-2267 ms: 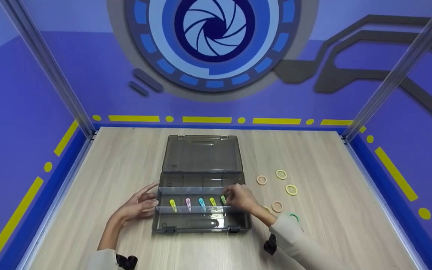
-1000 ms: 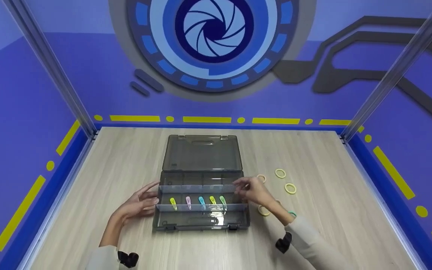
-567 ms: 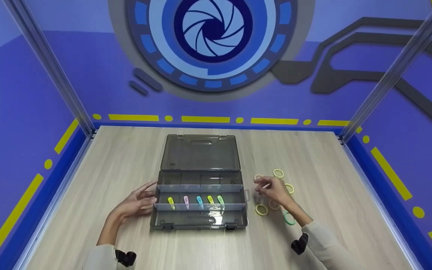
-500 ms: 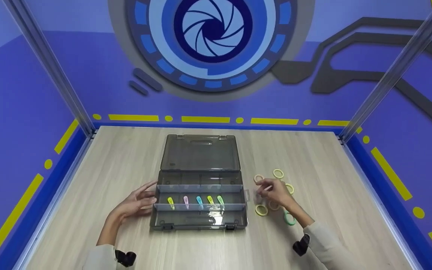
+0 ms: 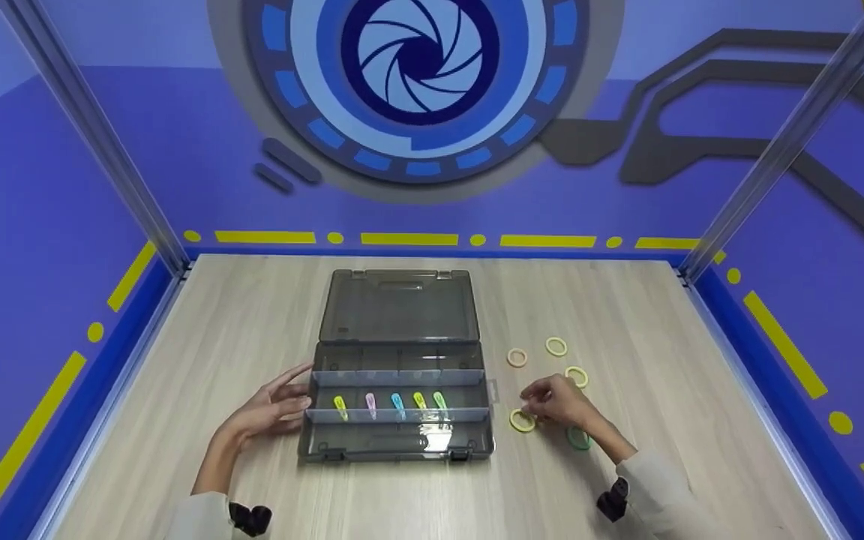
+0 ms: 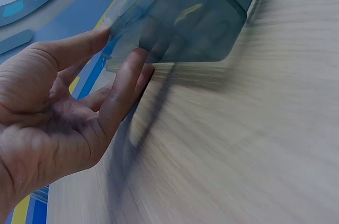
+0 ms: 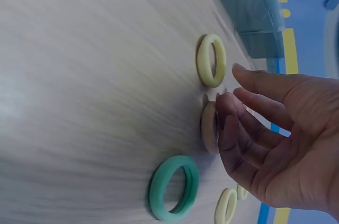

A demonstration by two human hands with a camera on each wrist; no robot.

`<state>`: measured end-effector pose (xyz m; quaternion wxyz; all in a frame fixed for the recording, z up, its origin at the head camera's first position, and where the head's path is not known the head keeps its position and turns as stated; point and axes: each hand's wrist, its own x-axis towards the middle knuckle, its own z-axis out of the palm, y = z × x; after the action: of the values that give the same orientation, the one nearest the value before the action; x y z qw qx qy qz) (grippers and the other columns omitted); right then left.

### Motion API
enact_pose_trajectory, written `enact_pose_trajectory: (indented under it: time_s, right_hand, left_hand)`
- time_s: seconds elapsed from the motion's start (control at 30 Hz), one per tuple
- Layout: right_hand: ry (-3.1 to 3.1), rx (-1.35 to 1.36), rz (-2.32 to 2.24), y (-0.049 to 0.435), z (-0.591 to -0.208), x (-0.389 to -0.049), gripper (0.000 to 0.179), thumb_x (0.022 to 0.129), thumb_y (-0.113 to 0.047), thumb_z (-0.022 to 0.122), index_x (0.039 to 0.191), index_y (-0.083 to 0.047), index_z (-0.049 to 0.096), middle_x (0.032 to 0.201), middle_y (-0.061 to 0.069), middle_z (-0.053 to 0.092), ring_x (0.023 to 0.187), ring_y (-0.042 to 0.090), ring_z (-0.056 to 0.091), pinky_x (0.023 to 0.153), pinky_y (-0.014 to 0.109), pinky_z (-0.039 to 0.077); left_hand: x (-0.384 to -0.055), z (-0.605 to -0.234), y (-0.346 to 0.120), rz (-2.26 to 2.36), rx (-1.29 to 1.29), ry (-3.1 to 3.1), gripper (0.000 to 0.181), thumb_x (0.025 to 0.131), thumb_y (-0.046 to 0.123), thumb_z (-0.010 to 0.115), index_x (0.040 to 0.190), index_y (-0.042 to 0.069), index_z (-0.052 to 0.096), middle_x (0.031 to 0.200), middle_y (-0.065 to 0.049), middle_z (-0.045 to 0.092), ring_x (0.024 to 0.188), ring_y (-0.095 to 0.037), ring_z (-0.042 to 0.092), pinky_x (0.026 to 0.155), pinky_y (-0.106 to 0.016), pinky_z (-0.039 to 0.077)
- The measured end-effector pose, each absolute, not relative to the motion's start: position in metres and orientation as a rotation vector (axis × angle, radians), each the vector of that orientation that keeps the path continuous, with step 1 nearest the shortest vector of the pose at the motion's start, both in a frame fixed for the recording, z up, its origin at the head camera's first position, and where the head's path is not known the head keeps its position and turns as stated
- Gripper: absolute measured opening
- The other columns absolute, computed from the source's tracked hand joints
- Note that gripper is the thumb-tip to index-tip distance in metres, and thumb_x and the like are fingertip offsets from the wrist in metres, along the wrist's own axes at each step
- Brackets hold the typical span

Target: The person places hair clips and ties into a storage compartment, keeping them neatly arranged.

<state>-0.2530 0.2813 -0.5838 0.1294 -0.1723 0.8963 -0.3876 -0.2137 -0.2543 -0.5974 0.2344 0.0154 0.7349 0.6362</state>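
My left hand point(image 5: 267, 409) rests its fingertips against the left side of a smoky clear divided box point(image 5: 372, 448). In the left wrist view its fingers touch the box wall point(image 6: 212, 38). Inside the middle compartment, a row of snap hair clips runs from a yellow one point(image 5: 340, 403) past pink point(image 5: 371, 403) and blue point(image 5: 397, 403) to a green one point(image 5: 439, 400). Right of the box, my right hand point(image 5: 561, 401) hovers over ring-shaped hair ties, fingers loosely bent and holding nothing. Its fingertips are right at a peach tie point(image 7: 208, 128), between a yellow tie point(image 7: 203, 65) and a green tie point(image 7: 158, 192).
The box's lid point(image 5: 400, 307) lies back toward the rear wall. Farther back on the wooden table point(image 5: 252, 315) are another peach tie point(image 5: 509, 358) and two yellow ties, one farther back point(image 5: 549, 349) and one nearer point(image 5: 586, 377). Blue panels enclose the table.
My right hand let go of the green clip in the box, came out to the right, passed near the rear peach tie and moved toward the front ties. My left hand stayed at the box.
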Motion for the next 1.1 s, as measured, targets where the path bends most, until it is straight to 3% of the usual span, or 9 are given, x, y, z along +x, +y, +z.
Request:
enact_pose_trajectory:
  time_s: [0.2, 0.67, 0.97, 1.1]
  right_hand:
    - [2.645, -0.496, -1.066, 0.2783, -0.5861, -0.2486, 0.018, 0.084, -0.003, 0.080, 0.098, 0.007, 0.076, 0.082, 0.010, 0.073, 0.066, 0.008, 0.056, 0.055, 0.017, 0.044]
    - [2.689, -0.480, -1.023, 0.2773, -0.5866, -0.2443, 0.003, 0.084, 0.003, 0.075, 0.086, 0.003, 0.078, 0.076, 0.008, 0.074, 0.063, 0.009, 0.055, 0.054, 0.019, 0.043]
    - [2.677, -0.497, -1.077, 0.2777, -0.5818, -0.2438, 0.005, 0.089, -0.001, 0.073, 0.088, 0.003, 0.075, 0.079, 0.011, 0.073, 0.064, 0.007, 0.056, 0.055, 0.019, 0.044]
    - [2.650, -0.491, -1.142, 0.2797, -0.5800, -0.2451, 0.005, 0.090, 0.000, 0.072, 0.090, 0.004, 0.074, 0.079, 0.015, 0.074, 0.065, 0.013, 0.062, 0.053, 0.018, 0.046]
  left_hand:
    - [-0.2140, -0.5971, -0.2546, 1.746, 0.031, 2.013, 0.076, 0.103, 0.022, 0.063, 0.165, 0.020, 0.020, 0.161, -0.031, 0.028, 0.138, -0.040, 0.049, 0.099, -0.042, 0.055]
    - [-0.2128, -0.5998, -0.2521, 1.760, 0.035, 2.017, 0.075, 0.103, 0.023, 0.063, 0.165, 0.020, 0.022, 0.161, -0.030, 0.029, 0.141, -0.044, 0.045, 0.103, -0.046, 0.053]
    - [-0.2123, -0.5993, -0.2542, 1.764, 0.041, 2.023, 0.075, 0.103, 0.023, 0.064, 0.165, 0.020, 0.022, 0.161, -0.030, 0.029, 0.142, -0.047, 0.044, 0.105, -0.049, 0.052]
    - [-0.2122, -0.5978, -0.2539, 1.756, 0.045, 2.026, 0.075, 0.103, 0.023, 0.063, 0.165, 0.020, 0.021, 0.162, -0.030, 0.029, 0.142, -0.046, 0.044, 0.105, -0.050, 0.051]
